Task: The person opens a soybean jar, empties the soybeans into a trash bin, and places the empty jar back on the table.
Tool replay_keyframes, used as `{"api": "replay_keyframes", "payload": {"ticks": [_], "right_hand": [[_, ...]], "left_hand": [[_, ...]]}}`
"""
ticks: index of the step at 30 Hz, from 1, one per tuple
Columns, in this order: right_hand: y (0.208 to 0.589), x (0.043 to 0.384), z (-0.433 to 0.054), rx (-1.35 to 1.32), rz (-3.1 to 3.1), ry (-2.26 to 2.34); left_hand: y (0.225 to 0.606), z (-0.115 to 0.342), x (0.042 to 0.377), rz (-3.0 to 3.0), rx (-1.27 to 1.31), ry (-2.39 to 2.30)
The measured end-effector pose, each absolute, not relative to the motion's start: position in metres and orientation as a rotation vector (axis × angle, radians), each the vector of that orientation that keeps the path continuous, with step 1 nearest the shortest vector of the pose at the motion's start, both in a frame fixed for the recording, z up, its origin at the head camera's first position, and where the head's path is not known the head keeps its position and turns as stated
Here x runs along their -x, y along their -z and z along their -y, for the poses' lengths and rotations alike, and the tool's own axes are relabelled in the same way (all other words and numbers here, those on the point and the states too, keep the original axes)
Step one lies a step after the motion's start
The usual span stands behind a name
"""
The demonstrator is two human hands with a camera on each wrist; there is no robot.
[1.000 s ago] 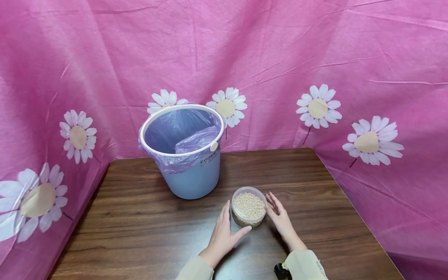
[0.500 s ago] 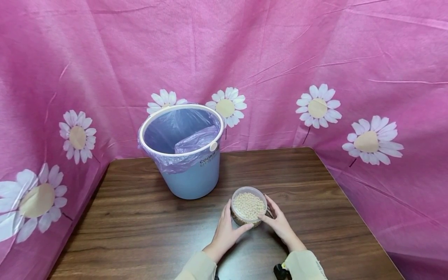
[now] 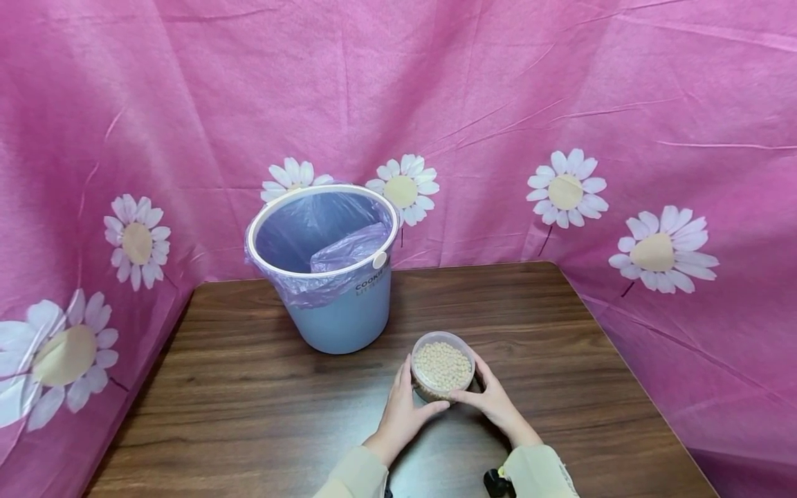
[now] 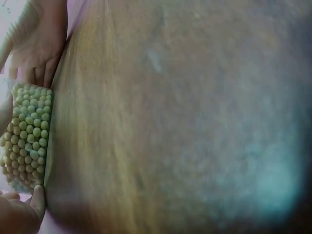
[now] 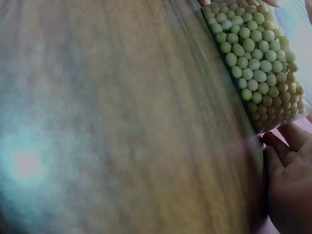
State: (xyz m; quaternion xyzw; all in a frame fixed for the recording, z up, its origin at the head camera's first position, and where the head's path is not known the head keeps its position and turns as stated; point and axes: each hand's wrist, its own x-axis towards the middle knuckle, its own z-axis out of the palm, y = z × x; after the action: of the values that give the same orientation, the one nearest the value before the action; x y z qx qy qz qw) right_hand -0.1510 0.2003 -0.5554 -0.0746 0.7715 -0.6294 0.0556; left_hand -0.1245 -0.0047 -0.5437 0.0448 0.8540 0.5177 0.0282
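A round clear plastic tub (image 3: pixel 436 335) stands on the table in the head view, holding pale beans that look like soybeans (image 3: pixel 442 365). My left hand (image 3: pixel 398 417) grips its left side, fingers along the wall and thumb across the front. From the right, my right hand (image 3: pixel 495 404) holds it too, with the thumb on the near side and the fingers round the right wall. The thumbs nearly meet in front. Through the clear wall, the beans (image 4: pixel 30 129) show in the left wrist view, and the same beans (image 5: pixel 258 63) fill the upper right of the right wrist view.
A light blue bucket (image 3: pixel 342 325) with a white rim stands behind and left of the tub. A purple bag (image 3: pixel 317 290) lines it and folds over the rim. Pink daisy-printed cloth (image 3: pixel 473 104) surrounds the wooden table (image 3: pixel 236 408) at the back and sides.
My right hand has closed in on the tub, its thumb moving left to the front wall. My left hand has shifted slightly against the tub. The tub and bucket stay in place.
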Motion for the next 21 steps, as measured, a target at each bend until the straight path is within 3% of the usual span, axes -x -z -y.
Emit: {"api": "replay_keyframes", "payload": {"ticks": [14, 21], "right_hand": [[0.552, 0.15, -0.195, 0.111, -2.341, 1.926], [0.543, 0.143, -0.188, 0.173, -2.381, 1.945]], "left_hand": [[0.54, 0.001, 0.123, -2.7, -0.105, -1.638], [0.535, 0.004, 0.121, -2.712, -0.036, -1.671]]}}
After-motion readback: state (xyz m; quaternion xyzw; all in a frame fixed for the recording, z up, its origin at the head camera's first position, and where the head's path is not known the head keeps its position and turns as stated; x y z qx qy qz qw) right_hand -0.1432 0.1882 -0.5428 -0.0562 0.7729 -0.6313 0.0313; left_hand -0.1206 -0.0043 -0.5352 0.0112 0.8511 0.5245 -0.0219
